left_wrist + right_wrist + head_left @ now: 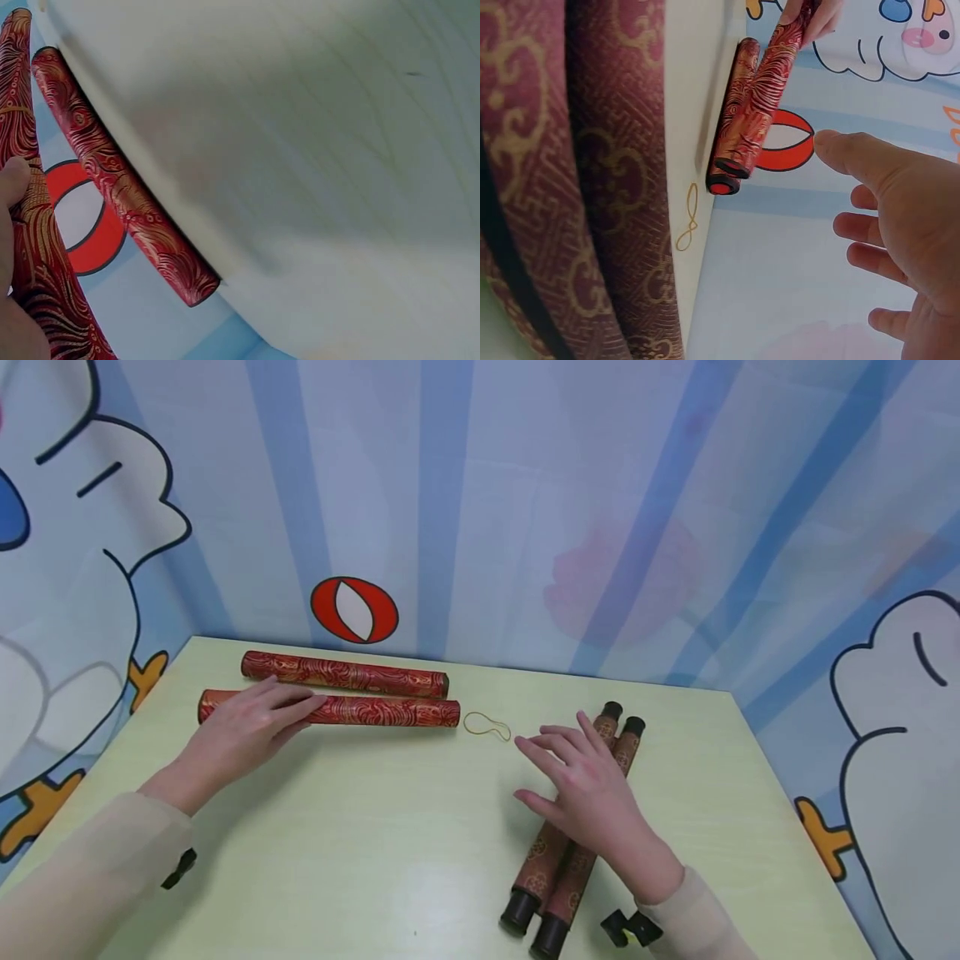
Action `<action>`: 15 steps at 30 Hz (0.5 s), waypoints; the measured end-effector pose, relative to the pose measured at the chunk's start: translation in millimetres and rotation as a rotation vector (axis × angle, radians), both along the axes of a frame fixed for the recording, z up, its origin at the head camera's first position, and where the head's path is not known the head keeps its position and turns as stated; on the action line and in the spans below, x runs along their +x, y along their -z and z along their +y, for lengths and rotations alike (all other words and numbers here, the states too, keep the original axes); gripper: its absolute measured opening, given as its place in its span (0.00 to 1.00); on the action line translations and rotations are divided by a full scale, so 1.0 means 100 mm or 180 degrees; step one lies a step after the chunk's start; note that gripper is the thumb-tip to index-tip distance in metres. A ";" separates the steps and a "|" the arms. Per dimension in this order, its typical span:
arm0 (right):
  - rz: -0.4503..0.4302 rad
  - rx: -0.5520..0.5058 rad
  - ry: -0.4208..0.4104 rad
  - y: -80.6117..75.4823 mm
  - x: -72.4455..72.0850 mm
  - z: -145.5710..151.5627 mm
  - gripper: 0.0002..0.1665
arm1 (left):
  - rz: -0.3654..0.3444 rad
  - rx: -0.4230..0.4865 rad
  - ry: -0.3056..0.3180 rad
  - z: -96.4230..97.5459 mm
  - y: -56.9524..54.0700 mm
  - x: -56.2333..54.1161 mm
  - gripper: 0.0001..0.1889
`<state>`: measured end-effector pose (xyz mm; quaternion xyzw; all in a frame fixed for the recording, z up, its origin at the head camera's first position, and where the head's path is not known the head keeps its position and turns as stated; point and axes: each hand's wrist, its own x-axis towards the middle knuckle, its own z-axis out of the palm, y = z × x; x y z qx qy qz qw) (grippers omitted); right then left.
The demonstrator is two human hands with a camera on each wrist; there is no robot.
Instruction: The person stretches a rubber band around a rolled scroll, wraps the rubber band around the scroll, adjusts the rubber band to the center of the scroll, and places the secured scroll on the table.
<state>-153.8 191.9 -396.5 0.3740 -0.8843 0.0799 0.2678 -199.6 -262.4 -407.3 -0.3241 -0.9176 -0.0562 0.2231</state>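
Left hand [251, 718] extended, near red roll [382, 711] gripped at far left; right hand [592, 789] released, fingers spread, over brown rolls [546, 860] at right | counted: two red rolls [345, 675], two brown rolls, one yellow loop [487, 731] between | red end face [723, 188] of far red roll [742, 82] shown by right wrist view only

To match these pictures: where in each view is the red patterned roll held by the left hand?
Head: red patterned roll left of centre, partly behind the left hand.
Left wrist: along the left edge.
Right wrist: upper middle, reaching the top edge.
Shared landmark: printed red oval.
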 end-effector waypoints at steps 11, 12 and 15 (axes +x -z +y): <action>-0.0144 0.0021 0.0105 0.05 0.05 0.04 0.37 | -0.0462 -0.0078 -0.0186 -0.05 0.12 -0.14 0.26; -0.0147 0.0010 0.0103 0.06 0.06 0.05 0.37 | -0.0504 -0.0096 -0.0223 -0.05 0.13 -0.16 0.26; -0.0137 -0.0024 0.0084 0.08 0.07 0.07 0.37 | -0.0605 -0.0166 -0.0312 -0.06 0.15 -0.21 0.26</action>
